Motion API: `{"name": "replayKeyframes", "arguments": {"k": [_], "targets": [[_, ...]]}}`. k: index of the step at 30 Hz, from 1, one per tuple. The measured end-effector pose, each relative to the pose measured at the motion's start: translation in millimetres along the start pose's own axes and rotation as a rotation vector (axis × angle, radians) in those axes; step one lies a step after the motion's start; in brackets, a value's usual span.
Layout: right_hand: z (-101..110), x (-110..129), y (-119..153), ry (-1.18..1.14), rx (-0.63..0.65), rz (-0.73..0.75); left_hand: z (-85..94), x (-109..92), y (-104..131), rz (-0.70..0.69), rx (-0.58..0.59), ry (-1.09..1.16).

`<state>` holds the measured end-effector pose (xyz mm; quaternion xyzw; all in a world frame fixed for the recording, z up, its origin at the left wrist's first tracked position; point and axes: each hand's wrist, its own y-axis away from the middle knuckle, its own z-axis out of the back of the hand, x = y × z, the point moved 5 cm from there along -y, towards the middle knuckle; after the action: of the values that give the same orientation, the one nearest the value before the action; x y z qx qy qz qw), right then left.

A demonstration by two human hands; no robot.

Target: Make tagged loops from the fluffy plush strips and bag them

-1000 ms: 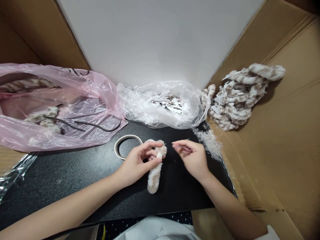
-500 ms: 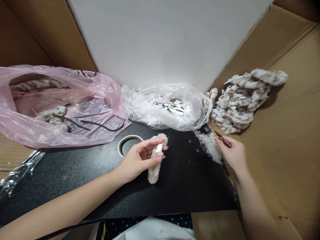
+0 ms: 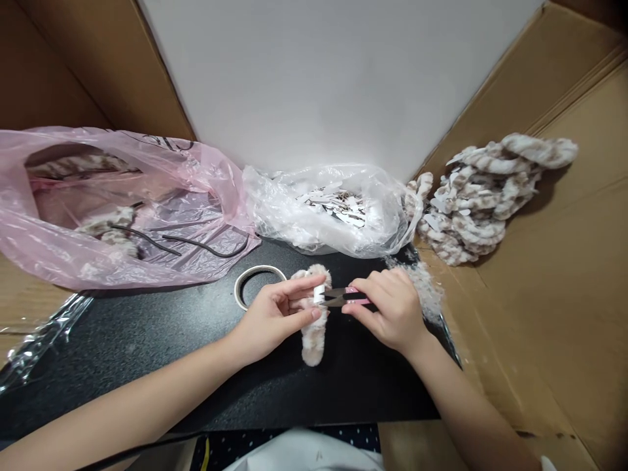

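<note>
My left hand [image 3: 275, 313] is closed on a fluffy white-and-brown plush strip [image 3: 314, 340], held over the black tabletop with its end pointing toward me. A small white tag [image 3: 318, 294] shows on the strip between my thumb and fingers. In my right hand [image 3: 390, 307] is a pair of thread snips [image 3: 350, 297] with pink on the handles. The blades reach left to the tag and touch or nearly touch it; whether they cut into it I cannot tell.
Behind my left hand lies a tape roll [image 3: 240, 288]. A pink bag [image 3: 210, 196] with plush and dark cords stands left; a clear bag [image 3: 383, 242] holds white tag scraps. Plush strips [image 3: 475, 209] are piled right, with loose fluff [image 3: 424, 288] nearer. Cardboard [image 3: 554, 294] flanks the table.
My right hand has moved left from the fluff at the table's right side, bringing the snips to the tag. My left hand keeps its hold on the plush strip, nearly unmoved.
</note>
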<state>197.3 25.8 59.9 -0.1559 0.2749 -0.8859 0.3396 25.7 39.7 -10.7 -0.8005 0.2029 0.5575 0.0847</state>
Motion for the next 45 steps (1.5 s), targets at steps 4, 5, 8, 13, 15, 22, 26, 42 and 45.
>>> {"name": "replayKeyframes", "arguments": {"k": [4, 5, 8, 13, 15, 22, 26, 42, 45], "targets": [[-3.0, 1.2, 5.7, 0.096, -0.040, 0.052, 0.0, 1.3, 0.4, 0.020, -0.006, -0.032], [-3.1, 1.1, 6.8, 0.113, -0.047, 0.050, 0.2, 1.7, 0.4, 0.025, -0.011, -0.042], [-4.0, 3.2, 8.4, 0.153, -0.054, 0.065, 0.1, 2.1, -0.1, 0.026, -0.012, -0.050], [-6.2, 4.2, 8.4, 0.181, -0.065, 0.053, 0.0, 1.6, -0.5, 0.027, -0.023, -0.061], [-7.2, 4.0, 8.5, 0.183, -0.066, 0.044, 0.3, 1.4, -0.2, 0.030, -0.035, -0.061], [-11.1, 8.6, 9.6, 0.204, -0.064, 0.076, -0.7, 3.1, 0.5, 0.054, -0.043, -0.057], [-11.9, 11.0, 9.1, 0.216, -0.062, 0.090, -1.2, 3.4, 0.5, 0.056, -0.038, -0.043], [-12.9, 13.5, 9.1, 0.238, -0.044, 0.104, -1.7, 4.4, 0.7, 0.057, -0.043, -0.110], [-13.3, 15.0, 10.3, 0.241, -0.044, 0.112, -1.4, 5.0, 0.7, 0.058, -0.042, -0.108]]}}
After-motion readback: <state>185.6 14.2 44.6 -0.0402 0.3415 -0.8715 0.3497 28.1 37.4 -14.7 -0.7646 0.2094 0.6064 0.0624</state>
